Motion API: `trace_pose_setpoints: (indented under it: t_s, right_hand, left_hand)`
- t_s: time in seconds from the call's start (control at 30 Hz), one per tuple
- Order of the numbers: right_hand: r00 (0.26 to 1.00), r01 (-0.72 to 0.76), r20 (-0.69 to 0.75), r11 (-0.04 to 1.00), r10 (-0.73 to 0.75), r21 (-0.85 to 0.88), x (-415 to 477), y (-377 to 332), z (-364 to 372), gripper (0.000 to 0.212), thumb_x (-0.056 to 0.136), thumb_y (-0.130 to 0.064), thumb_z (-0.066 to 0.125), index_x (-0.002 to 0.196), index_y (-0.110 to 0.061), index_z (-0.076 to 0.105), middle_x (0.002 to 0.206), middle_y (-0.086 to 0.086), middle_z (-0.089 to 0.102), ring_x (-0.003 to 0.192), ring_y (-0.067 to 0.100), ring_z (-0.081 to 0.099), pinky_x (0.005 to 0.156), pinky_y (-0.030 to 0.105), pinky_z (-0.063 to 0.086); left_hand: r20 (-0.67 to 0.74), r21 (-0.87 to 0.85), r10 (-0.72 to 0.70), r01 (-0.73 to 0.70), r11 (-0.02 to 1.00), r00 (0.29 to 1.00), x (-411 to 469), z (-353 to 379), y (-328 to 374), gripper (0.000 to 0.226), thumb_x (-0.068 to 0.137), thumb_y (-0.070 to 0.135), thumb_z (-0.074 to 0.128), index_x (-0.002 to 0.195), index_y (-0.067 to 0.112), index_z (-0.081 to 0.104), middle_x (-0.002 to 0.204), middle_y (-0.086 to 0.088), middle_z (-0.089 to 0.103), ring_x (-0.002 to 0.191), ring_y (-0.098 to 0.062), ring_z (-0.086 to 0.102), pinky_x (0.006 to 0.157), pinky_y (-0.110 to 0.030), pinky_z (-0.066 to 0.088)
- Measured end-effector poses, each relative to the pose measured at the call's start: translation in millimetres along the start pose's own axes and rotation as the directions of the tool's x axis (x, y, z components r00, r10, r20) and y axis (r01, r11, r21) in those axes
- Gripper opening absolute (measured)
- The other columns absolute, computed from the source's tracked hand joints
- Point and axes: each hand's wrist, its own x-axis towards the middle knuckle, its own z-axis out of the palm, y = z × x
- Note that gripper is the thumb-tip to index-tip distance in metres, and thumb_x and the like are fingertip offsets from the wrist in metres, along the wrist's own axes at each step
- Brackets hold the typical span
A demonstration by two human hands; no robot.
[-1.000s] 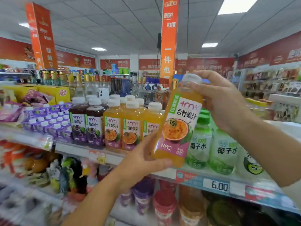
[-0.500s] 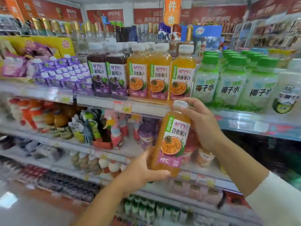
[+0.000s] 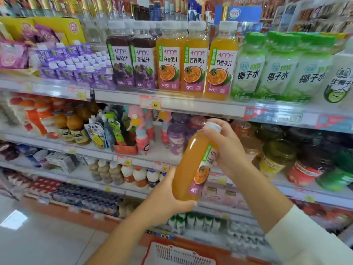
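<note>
I hold an orange passion-fruit juice bottle (image 3: 189,167) with a white cap and a purple label in both hands, in front of the shop shelves. It tilts with the cap up and to the right. My left hand (image 3: 168,201) grips its bottom end from below. My right hand (image 3: 227,150) wraps around the neck and upper label, just under the cap. The label faces right, mostly turned away from me.
The top shelf (image 3: 191,106) carries matching orange juice bottles (image 3: 194,60), dark grape juice bottles (image 3: 131,60) and green-capped coconut water bottles (image 3: 277,67). Lower shelves hold pouches, jars and small bottles. A red shopping basket (image 3: 181,253) sits below my arms. Pale floor (image 3: 38,236) lies left.
The bottle has come down from beside the top shelf to the level of the second shelf and turned its label to the right. My view has tilted downward, and the basket now shows.
</note>
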Motion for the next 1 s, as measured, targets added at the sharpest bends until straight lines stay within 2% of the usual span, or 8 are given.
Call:
trace_pose_setpoints:
  t_s: [0.13, 0.27, 0.47, 0.63, 0.73, 0.83, 0.9, 1.0]
  right_hand:
    - [0.995, -0.015, 0.1, 0.992, 0.002, 0.126, -10, 10, -2, 0.033, 0.077, -0.008, 0.069, 0.107, -0.016, 0.059, 0.097, 0.011, 0.07, 0.081, 0.023, 0.068, 0.069, 0.038, 0.055]
    - [0.982, -0.031, 0.189, 0.982, -0.004, 0.185, -15, 17, -5, 0.026, 0.089, -0.006, 0.059, 0.113, -0.016, 0.055, 0.11, 0.012, 0.069, 0.097, 0.025, 0.067, 0.077, 0.042, 0.055]
    - [0.998, 0.036, 0.053, 0.965, -0.023, -0.26, -14, 8, -8, 0.018, 0.091, -0.027, 0.066, 0.106, -0.036, 0.063, 0.101, 0.003, 0.072, 0.09, 0.023, 0.07, 0.082, 0.043, 0.058]
    - [0.994, 0.008, -0.108, 0.979, -0.031, -0.202, -14, 11, -10, 0.019, 0.087, -0.028, 0.07, 0.105, -0.032, 0.064, 0.11, 0.006, 0.068, 0.1, 0.03, 0.068, 0.087, 0.053, 0.056]
    - [0.997, 0.014, -0.081, 0.997, -0.021, -0.077, -15, 6, -14, 0.033, 0.087, -0.02, 0.069, 0.117, -0.021, 0.056, 0.111, 0.011, 0.071, 0.096, 0.027, 0.07, 0.08, 0.043, 0.058]
    - [1.0, 0.013, -0.024, 0.997, -0.011, 0.075, -19, 1, -18, 0.046, 0.079, -0.019, 0.069, 0.12, -0.011, 0.05, 0.109, 0.011, 0.073, 0.102, 0.033, 0.069, 0.081, 0.048, 0.053]
    - [1.0, 0.012, -0.01, 0.995, -0.011, 0.099, -21, 1, -17, 0.047, 0.078, -0.022, 0.068, 0.119, -0.01, 0.049, 0.112, 0.011, 0.072, 0.103, 0.033, 0.069, 0.09, 0.055, 0.05]
    - [0.998, 0.013, -0.068, 1.0, -0.012, 0.009, -21, 4, -17, 0.03, 0.086, -0.024, 0.066, 0.112, -0.016, 0.056, 0.109, 0.007, 0.072, 0.099, 0.028, 0.069, 0.094, 0.059, 0.048]
  left_hand:
    - [0.183, -0.187, -0.126, 0.16, 0.969, 0.975, -7, -6, -9, 0.066, 0.071, 0.038, 0.084, 0.127, 0.039, 0.05, 0.117, 0.016, 0.07, 0.109, -0.007, 0.066, 0.097, -0.029, 0.052]
    - [0.165, -0.239, -0.162, 0.199, 0.95, 0.973, -6, -7, -15, 0.07, 0.059, 0.044, 0.082, 0.123, 0.028, 0.058, 0.116, 0.005, 0.072, 0.109, -0.017, 0.067, 0.102, -0.041, 0.05]
    - [-0.237, 0.171, -0.065, 0.108, 0.979, 0.969, -2, 3, -10, 0.088, 0.055, 0.061, 0.083, 0.128, 0.042, 0.039, 0.119, 0.021, 0.052, 0.102, -0.004, 0.059, 0.088, -0.035, 0.055]
    - [-0.303, 0.436, 0.114, 0.031, 0.899, 0.946, -3, 10, -5, 0.092, 0.065, 0.057, 0.082, 0.138, 0.039, 0.028, 0.124, 0.018, 0.033, 0.108, -0.004, 0.045, 0.09, -0.029, 0.048]
    - [-0.132, 0.131, -0.021, 0.038, 0.991, 0.991, -3, -3, -4, 0.089, 0.06, 0.056, 0.085, 0.132, 0.046, 0.035, 0.13, 0.021, 0.042, 0.11, 0.0, 0.055, 0.089, -0.025, 0.051]
    - [0.092, -0.308, -0.093, 0.117, 0.944, 0.991, -5, -11, -6, 0.075, 0.061, 0.044, 0.083, 0.128, 0.04, 0.05, 0.123, 0.009, 0.067, 0.109, -0.011, 0.067, 0.087, -0.031, 0.056]
    - [0.153, -0.393, -0.082, 0.136, 0.91, 0.985, -7, -7, -7, 0.065, 0.069, 0.033, 0.081, 0.128, 0.029, 0.054, 0.118, -0.001, 0.071, 0.109, -0.024, 0.068, 0.086, -0.038, 0.058]
    - [0.001, -0.299, -0.072, 0.069, 0.952, 0.997, -6, 0, -7, 0.063, 0.068, 0.036, 0.082, 0.125, 0.032, 0.055, 0.112, 0.007, 0.073, 0.104, -0.014, 0.07, 0.087, -0.033, 0.056]
